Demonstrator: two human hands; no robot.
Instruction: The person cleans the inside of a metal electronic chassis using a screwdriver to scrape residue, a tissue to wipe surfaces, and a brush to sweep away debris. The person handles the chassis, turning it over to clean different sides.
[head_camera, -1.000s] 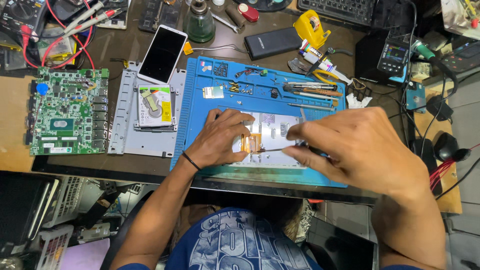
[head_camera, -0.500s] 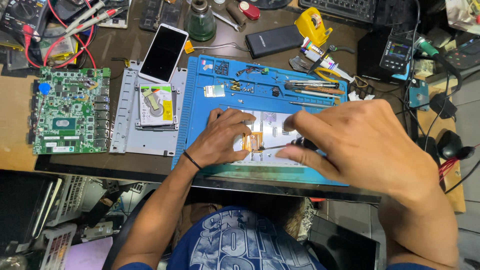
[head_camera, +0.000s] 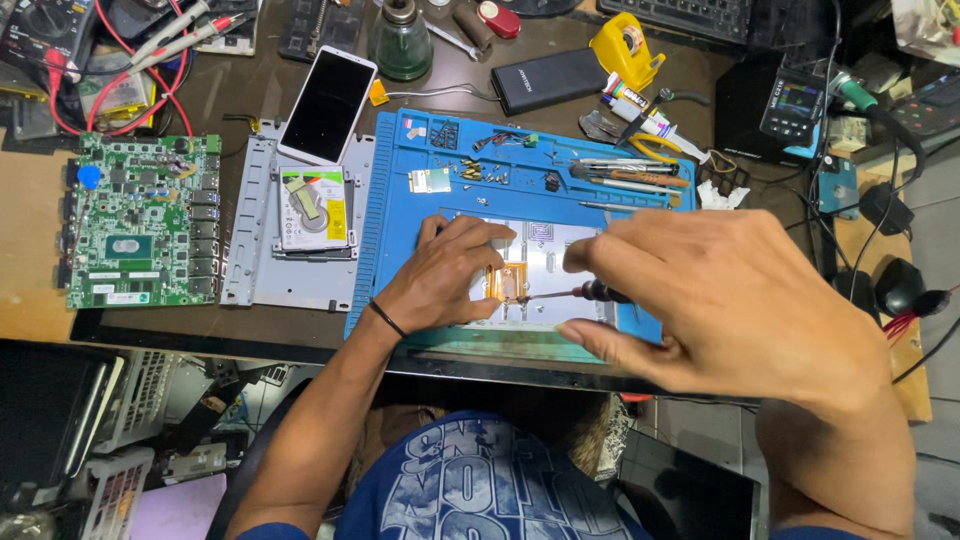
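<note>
Blue mat (head_camera: 400, 250) on desk; silver plate (head_camera: 545, 245) lies at its centre. Right hand (head_camera: 730, 300) over plate's right side, fingers pinching screwdriver (head_camera: 585, 293), tip at copper part (head_camera: 507, 281). Left hand (head_camera: 445, 275) flat on plate, fingers apparently pressed together beside copper part

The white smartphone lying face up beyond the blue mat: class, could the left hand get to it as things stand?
Probably yes. The left hand rests on the metal plate on the blue mat; the smartphone lies up-left of it with only flat parts between.
</note>
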